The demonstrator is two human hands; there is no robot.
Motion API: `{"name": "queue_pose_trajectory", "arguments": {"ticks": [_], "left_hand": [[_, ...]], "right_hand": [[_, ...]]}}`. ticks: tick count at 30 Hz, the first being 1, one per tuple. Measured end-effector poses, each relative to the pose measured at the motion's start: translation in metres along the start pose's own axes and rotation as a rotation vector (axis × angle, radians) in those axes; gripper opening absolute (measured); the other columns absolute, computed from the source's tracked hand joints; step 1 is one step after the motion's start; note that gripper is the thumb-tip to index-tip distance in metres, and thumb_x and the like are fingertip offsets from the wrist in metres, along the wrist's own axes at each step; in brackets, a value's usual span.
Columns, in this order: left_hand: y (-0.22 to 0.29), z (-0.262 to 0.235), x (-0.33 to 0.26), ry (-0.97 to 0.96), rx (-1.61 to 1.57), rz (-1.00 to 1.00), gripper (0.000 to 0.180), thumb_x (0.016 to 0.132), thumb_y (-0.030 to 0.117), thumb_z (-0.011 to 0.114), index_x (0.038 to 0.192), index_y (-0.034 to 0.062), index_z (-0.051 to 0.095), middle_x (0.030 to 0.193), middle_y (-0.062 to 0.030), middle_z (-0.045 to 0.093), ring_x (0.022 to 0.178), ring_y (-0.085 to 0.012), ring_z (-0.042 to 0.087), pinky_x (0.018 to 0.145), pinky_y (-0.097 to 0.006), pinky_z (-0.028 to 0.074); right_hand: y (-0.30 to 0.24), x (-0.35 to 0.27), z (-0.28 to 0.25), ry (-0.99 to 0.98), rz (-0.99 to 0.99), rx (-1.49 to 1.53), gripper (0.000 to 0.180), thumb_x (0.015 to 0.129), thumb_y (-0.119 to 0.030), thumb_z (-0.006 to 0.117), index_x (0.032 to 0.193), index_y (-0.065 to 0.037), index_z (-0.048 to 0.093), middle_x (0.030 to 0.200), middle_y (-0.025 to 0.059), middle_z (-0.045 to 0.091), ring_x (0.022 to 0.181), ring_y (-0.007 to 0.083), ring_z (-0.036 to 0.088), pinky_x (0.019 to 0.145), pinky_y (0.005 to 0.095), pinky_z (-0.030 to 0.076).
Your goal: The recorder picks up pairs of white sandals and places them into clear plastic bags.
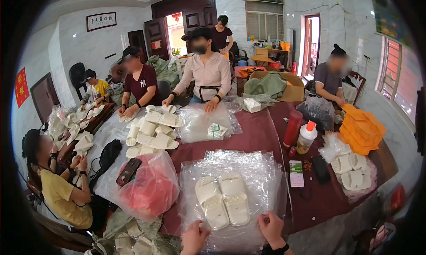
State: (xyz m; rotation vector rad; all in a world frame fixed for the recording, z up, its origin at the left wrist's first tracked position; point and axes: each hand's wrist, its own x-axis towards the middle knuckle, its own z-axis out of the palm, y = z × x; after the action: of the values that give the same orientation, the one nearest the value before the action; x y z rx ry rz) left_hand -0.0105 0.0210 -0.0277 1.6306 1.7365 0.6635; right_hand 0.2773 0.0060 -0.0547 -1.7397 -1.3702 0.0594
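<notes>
A pair of cream slippers (222, 201) lies side by side on a stack of clear plastic bags (262, 170) right in front of me. Whether the slippers are inside the top bag or on it, I cannot tell. At the near left corner of the plastic, my left hand (194, 238) is closed with curled fingers on the bag's edge. My right hand (271, 229), a dark band at its wrist, pinches the near right edge of the bag. The slippers lie between my hands, touched by neither.
A red plastic bag (148, 188) and a slipper pile (153, 130) stand to the left. On the right are a phone (297, 174), a bottle (306, 137), a red cylinder (292, 128), wrapped slippers (355, 170) and orange bags (361, 128). Several people work around the table (248, 131).
</notes>
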Motion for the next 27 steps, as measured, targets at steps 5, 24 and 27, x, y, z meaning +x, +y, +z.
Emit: {"name": "queue_pose_trajectory", "arguments": {"ticks": [5,24,27], "left_hand": [[-0.013,0.01,-0.005,0.11,0.34,0.214,0.037,0.09,0.029,0.063,0.119,0.0055,0.06,0.104,-0.0205,0.067,0.098,-0.0381,0.064,0.083,-0.05,0.048],[0.0,0.0,-0.004,0.19,0.444,0.163,0.056,0.072,0.032,0.08,0.12,0.0079,0.062,0.103,-0.0163,0.063,0.091,-0.037,0.063,0.075,-0.045,0.051],[-0.009,0.001,0.0,0.182,0.459,0.135,0.05,0.072,0.032,0.08,0.115,0.0103,0.065,0.093,-0.0099,0.066,0.085,-0.0326,0.065,0.071,-0.043,0.051]], "right_hand": [[0.0,0.0,0.0,-0.068,0.031,0.027,0.019,0.084,-0.023,0.071,0.084,-0.007,0.062,0.064,0.0075,0.064,0.059,0.0264,0.064,0.054,0.0377,0.048],[-0.01,0.037,-0.059,-0.604,0.123,0.078,0.035,0.084,-0.033,0.07,0.104,-0.004,0.068,0.084,0.0147,0.072,0.078,0.0297,0.071,0.069,0.0372,0.054],[-0.006,0.039,-0.056,-0.607,0.09,0.063,0.035,0.084,-0.033,0.071,0.101,-0.003,0.069,0.084,0.0148,0.072,0.078,0.029,0.071,0.069,0.0364,0.054]]}}
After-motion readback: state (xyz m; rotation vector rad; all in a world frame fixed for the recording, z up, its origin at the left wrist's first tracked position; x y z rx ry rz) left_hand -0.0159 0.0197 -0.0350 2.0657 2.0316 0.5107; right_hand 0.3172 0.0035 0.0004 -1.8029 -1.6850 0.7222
